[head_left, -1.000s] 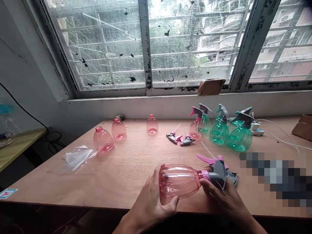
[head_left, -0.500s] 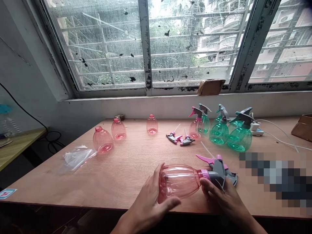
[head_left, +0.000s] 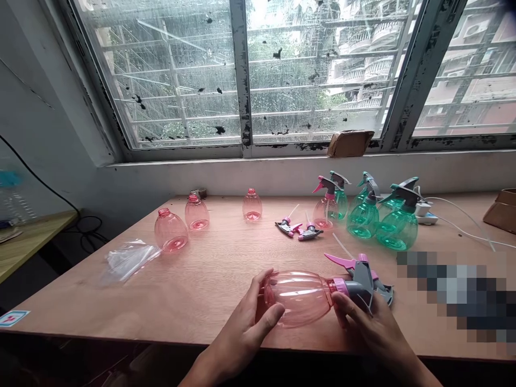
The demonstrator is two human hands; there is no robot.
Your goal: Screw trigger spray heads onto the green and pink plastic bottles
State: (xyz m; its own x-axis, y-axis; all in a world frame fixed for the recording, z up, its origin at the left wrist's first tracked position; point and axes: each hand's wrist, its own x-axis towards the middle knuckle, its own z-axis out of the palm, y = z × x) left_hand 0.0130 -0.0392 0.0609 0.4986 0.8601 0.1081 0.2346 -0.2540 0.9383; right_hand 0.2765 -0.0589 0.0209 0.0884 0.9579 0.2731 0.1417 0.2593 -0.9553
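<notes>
A clear pink spray bottle [head_left: 298,298] lies sideways in front of me, with a grey spray head [head_left: 358,287] and pink collar at its neck, pointing right. Its base end rests in my left hand [head_left: 250,322], fingers behind it and thumb bent along the near side. My right hand [head_left: 368,322] grips the neck end, thumb and fingers at the collar and spray head. Just beyond, partly covered by the held one, lies another spray head [head_left: 386,293] in grey and pink. Two loose spray heads [head_left: 309,233] with thin tubes lie farther back.
Several pink bottles without heads [head_left: 171,231] stand back left beside a clear plastic bag [head_left: 131,260]. One pink spray bottle [head_left: 324,209] and several green spray bottles [head_left: 397,228] stand back right. A power strip [head_left: 425,215] with white cables and a brown box [head_left: 502,209] are farther right.
My left thumb has moved up and bent inward, and the left fingers have shifted slightly on the bottle's base. The right hand keeps its hold.
</notes>
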